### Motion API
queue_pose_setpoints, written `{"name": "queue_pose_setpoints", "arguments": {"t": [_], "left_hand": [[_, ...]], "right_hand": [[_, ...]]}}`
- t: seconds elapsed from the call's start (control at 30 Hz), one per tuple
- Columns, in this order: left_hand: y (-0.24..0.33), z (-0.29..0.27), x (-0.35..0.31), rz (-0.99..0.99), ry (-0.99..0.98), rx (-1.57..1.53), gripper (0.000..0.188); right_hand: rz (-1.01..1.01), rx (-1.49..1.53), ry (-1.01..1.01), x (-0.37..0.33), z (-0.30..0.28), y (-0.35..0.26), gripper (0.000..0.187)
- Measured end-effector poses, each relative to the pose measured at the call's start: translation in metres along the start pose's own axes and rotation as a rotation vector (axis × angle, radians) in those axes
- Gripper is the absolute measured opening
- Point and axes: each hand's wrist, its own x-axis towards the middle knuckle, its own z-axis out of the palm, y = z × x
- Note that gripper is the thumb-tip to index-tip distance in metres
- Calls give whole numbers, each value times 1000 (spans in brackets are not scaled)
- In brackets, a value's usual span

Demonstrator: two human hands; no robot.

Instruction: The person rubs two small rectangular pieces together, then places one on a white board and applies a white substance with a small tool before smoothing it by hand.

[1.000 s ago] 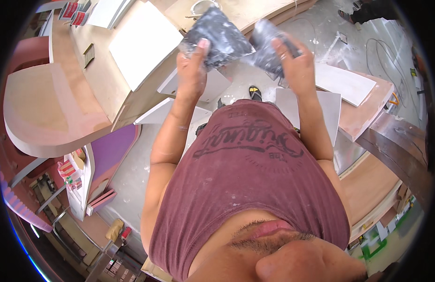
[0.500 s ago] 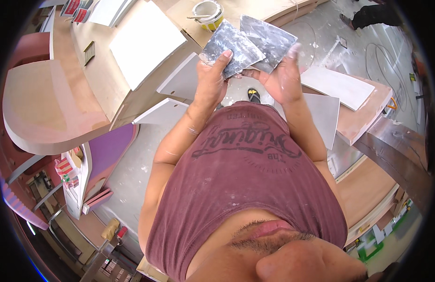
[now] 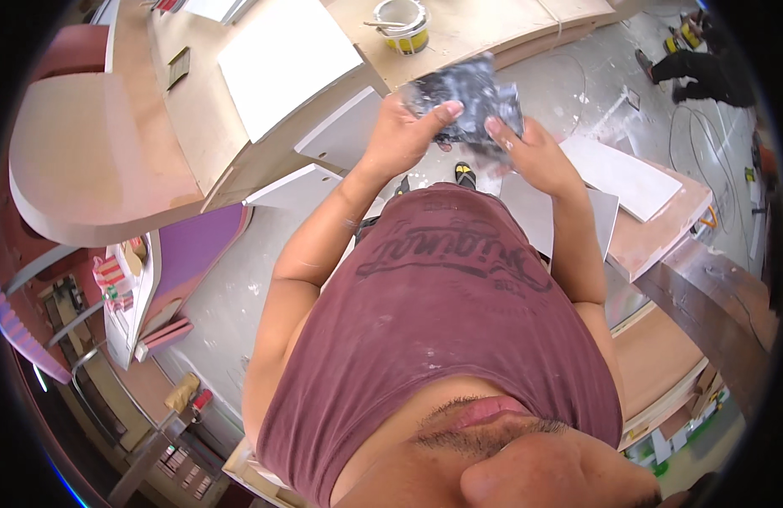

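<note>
In front of my chest I hold two thin, dark rectangular putty spreaders smeared with whitish paste. My left hand [image 3: 407, 131] grips the left spreader [image 3: 459, 82] with its thumb flat on the upper face. The right spreader [image 3: 510, 102] is in my right hand [image 3: 537, 155], thumb on top and fingers underneath. They overlap, the right one mostly hidden by the left, and motion blurs both. Just beyond them stands a yellow-and-white bucket [image 3: 406, 42] with a stick lying across its rim.
A white board [image 3: 281, 63] lies on the curved wooden workpiece [image 3: 188, 135] at left. White panels lean below it. To the right, a white strip [image 3: 624, 178] rests on a wooden piece [image 3: 662, 224]. Cables [image 3: 705, 144] trail over the floor. Another person's legs [image 3: 705, 72] show at far right.
The two spreaders have come together and now overlap more. My right hand has turned inward, bringing its thumb over the spreaders. The view has shifted slightly.
</note>
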Motion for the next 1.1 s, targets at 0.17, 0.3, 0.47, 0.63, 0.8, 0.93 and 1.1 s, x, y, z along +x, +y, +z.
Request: {"name": "queue_pose_setpoints", "arguments": {"t": [0.17,0.3,0.47,0.63,0.8,0.93,1.1], "left_hand": [[-27,-9,3,35,144,0,35],[-42,-13,-10,72,184,16,28],[-96,-45,-43,72,359,506,36],[-166,-91,-88,-200,726,87,27],[-180,-106,-130,-274,934,-58,26],[-194,-96,-174,-297,1113,-48,23],[-218,-73,-232,-313,1413,-289,20]], "right_hand": [[91,-154,115,-6,-27,18,46],[-113,-82,404,1,-53,39,36],[-165,104,319,46,-43,76,32],[-277,-239,188,91,1,54,31],[-584,-355,115,170,26,25,36],[-528,-307,25,227,37,8,34],[-434,-421,-68,285,32,6,41]]}}
